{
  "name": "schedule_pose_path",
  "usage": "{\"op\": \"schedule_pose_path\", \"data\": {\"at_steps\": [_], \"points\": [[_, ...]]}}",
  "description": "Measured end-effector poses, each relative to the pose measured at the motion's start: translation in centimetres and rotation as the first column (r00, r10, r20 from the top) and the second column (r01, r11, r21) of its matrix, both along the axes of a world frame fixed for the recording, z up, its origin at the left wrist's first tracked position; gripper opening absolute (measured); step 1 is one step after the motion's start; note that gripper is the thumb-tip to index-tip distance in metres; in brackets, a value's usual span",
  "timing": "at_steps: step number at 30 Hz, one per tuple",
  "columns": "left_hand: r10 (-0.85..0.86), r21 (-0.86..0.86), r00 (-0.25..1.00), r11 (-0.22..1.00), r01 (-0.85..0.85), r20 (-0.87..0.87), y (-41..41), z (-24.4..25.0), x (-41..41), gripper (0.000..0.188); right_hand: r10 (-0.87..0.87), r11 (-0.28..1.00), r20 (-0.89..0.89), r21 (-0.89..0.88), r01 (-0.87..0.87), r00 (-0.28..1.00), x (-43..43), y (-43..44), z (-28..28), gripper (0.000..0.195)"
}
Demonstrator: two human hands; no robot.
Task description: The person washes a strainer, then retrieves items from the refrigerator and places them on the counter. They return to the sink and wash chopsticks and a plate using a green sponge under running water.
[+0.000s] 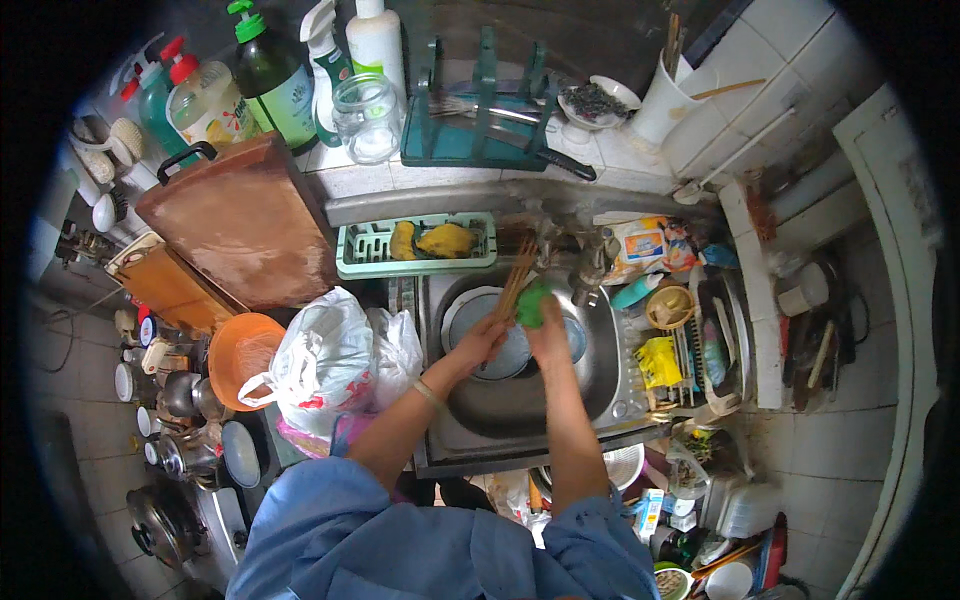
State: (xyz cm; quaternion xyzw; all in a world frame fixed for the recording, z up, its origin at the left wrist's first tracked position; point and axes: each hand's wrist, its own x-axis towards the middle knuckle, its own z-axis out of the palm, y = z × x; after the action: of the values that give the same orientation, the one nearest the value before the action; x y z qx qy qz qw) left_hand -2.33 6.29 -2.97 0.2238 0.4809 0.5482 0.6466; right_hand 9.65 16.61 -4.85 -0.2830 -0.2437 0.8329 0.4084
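Over a stainless steel sink [517, 409], my left hand [482, 341] grips a bundle of wooden chopsticks [516, 281] that points up and away from me. Close on its right, my right hand [549, 334] holds a green scrubbing pad [532, 304] beside the chopsticks. Whether the pad touches them cannot be told. Beneath both hands, a round metal pan or lid [469, 319] lies in the basin, with a bluish dish [575, 339] partly showing at its right. The faucet [589, 281] stands just behind the hands.
A green plastic tray [360, 265] with yellow sponges sits behind the sink. White plastic bags [322, 360] and an orange bowl [232, 352] are at the left, near a large wooden board [240, 225]. Right of the basin lie a wipes packet [649, 247] and a dish rack [739, 330].
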Motion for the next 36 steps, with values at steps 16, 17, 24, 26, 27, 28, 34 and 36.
{"op": "schedule_pose_path", "data": {"at_steps": [16, 17, 24, 26, 27, 28, 34, 36], "points": [[-0.071, -0.192, 0.992, 0.98, 0.049, -0.108, -6.9, 1.3, -0.4, 0.031, -0.469, 0.827, 0.752, 0.559, -0.07, 0.462, -7.0, 1.5, 1.9, 0.041], [-0.074, -0.225, 0.994, 0.973, 0.053, -0.085, -7.5, 1.2, -0.7, 0.032, -0.333, 0.896, 0.628, 0.443, 0.028, 0.704, -7.0, 1.8, 1.9, 0.039], [0.05, -0.168, 0.981, 0.986, -0.018, 0.19, -4.2, 0.0, -0.5, 0.039, -0.119, 0.971, -0.339, -0.235, 0.038, 0.933, -1.5, 1.8, -0.3, 0.029], [0.018, -0.174, 0.982, 0.985, 0.015, 0.186, -1.8, 0.8, -0.1, 0.037, -0.017, 0.994, -0.316, -0.108, -0.018, 0.949, -0.3, 0.3, -1.1, 0.035], [0.015, -0.181, 0.983, 0.983, 0.019, 0.184, -1.0, 1.0, 0.2, 0.037, 0.013, 1.0, -0.103, -0.019, -0.015, 0.995, -0.9, -0.6, -0.4, 0.035], [0.019, -0.19, 0.99, 0.982, 0.007, 0.136, -0.5, 0.6, 0.7, 0.036, 0.02, 0.997, 0.12, 0.068, -0.029, 0.993, -1.8, -2.1, 1.1, 0.034], [-0.014, -0.093, 0.969, 0.996, -0.009, -0.246, -0.9, 1.1, 2.9, 0.036, -0.4, 0.864, 0.595, 0.498, 0.072, 0.697, -3.6, -1.7, 0.2, 0.036], [-0.062, -0.092, 0.946, 0.995, 0.034, -0.318, -2.7, 0.6, 2.7, 0.034, -0.499, 0.805, 0.578, 0.585, 0.098, 0.645, -4.2, -0.4, -0.7, 0.037]]}}
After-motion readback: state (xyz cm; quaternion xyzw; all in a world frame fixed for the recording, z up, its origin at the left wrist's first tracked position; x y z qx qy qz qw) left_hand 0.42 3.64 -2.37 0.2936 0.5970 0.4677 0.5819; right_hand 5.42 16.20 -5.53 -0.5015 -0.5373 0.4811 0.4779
